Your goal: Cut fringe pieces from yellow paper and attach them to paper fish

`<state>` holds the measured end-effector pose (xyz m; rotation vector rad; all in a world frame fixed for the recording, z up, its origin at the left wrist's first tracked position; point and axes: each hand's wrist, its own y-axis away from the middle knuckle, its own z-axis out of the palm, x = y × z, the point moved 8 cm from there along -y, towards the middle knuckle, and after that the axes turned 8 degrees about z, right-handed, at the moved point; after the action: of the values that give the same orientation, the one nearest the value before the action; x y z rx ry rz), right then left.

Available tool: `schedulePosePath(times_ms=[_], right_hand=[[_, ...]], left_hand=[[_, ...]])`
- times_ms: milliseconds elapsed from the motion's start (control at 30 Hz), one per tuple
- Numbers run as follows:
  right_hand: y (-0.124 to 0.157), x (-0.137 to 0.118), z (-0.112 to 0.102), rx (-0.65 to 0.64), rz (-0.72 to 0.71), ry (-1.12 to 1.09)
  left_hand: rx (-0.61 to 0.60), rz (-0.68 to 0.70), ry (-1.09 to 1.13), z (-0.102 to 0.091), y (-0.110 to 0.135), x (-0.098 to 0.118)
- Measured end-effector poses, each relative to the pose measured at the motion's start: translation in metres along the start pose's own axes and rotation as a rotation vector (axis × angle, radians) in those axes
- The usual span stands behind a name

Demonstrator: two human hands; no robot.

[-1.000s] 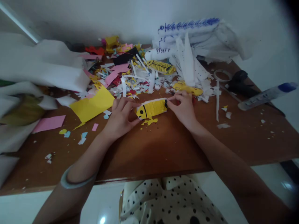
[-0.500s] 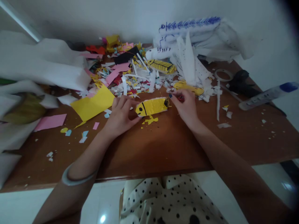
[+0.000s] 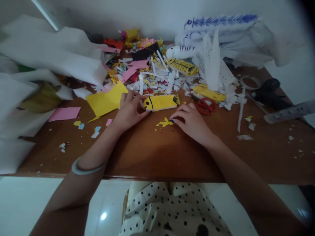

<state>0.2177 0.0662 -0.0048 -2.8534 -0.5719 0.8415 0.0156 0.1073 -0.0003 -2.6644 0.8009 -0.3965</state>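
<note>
A yellow paper fish [image 3: 161, 102] with a black eye, a black stripe and a fringed tail lies on the brown table [image 3: 157, 154]. My left hand [image 3: 130, 109] rests at its head end, fingertips pinching the paper there. My right hand [image 3: 190, 122] is below the tail, fingers curled down onto the table beside small yellow paper scraps [image 3: 164, 123]; whether it holds one I cannot make out. Red-handled scissors [image 3: 205, 105] lie just right of the fish, free of both hands.
Heaps of paper cuttings [image 3: 147, 70] fill the table's back. White sheets [image 3: 61, 59] pile at left, a yellow sheet [image 3: 105, 100] and a pink one [image 3: 64, 113] near my left hand. A tape roll [image 3: 249, 82], a black tool [image 3: 269, 91] and a marker [image 3: 290, 112] sit at right.
My right hand left the fish's tail and the scissors and came down toward me to the yellow scraps. The scissors now lie uncovered. The view shifted slightly.
</note>
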Motion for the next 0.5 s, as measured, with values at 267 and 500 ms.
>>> schedulePosePath(times_ms=[267,500], right_hand=[[-0.001,0.003,0.009,-0.063,0.008,-0.002],[0.001,-0.005,0.012,-0.101,0.016,-0.008]], left_hand=[[0.006,0.006,-0.003,0.002,-0.001,0.000],[-0.035,-0.016,-0.001,0.002,-0.001,0.002]])
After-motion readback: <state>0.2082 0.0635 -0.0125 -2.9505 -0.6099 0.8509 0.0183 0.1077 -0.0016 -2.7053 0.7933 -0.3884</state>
